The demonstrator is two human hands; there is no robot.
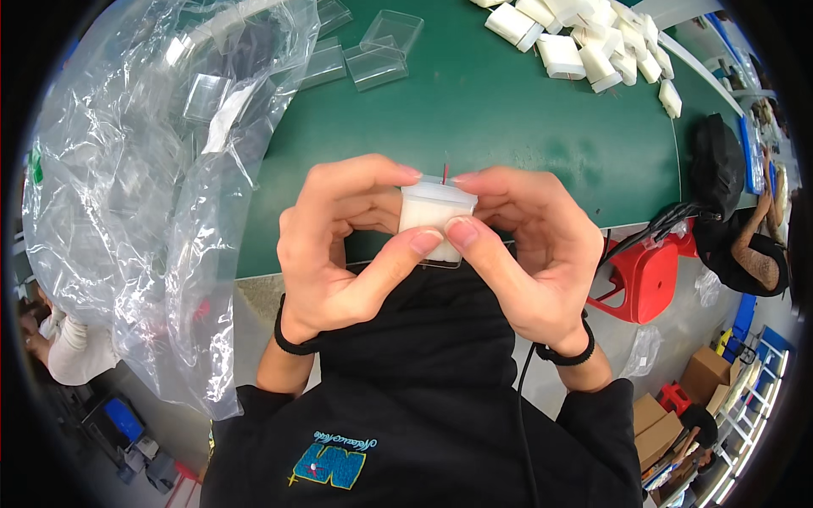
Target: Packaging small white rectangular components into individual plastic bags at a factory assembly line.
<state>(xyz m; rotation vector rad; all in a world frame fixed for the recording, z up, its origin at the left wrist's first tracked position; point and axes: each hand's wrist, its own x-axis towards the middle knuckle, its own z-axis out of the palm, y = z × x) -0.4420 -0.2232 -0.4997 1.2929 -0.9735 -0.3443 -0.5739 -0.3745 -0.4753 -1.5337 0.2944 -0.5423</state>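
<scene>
Just beyond the table's near edge, both my hands hold a small white block in a clear plastic case (437,212). A thin reddish wire (445,173) sticks up from its far end. My left hand (351,245) grips the left side, its thumb pressed on the front face and its index fingertip at the top edge. My right hand (529,245) mirrors it on the right, thumb on the face beside the left thumb. The remaining fingers curl behind the case and are partly hidden.
A large clear plastic bag (118,195) covers the left of the green table (508,118). Several clear plastic cases (377,66) lie at the back. White blocks (597,46) are heaped at the far right. A red stool (648,275) stands beside the table; other people work around.
</scene>
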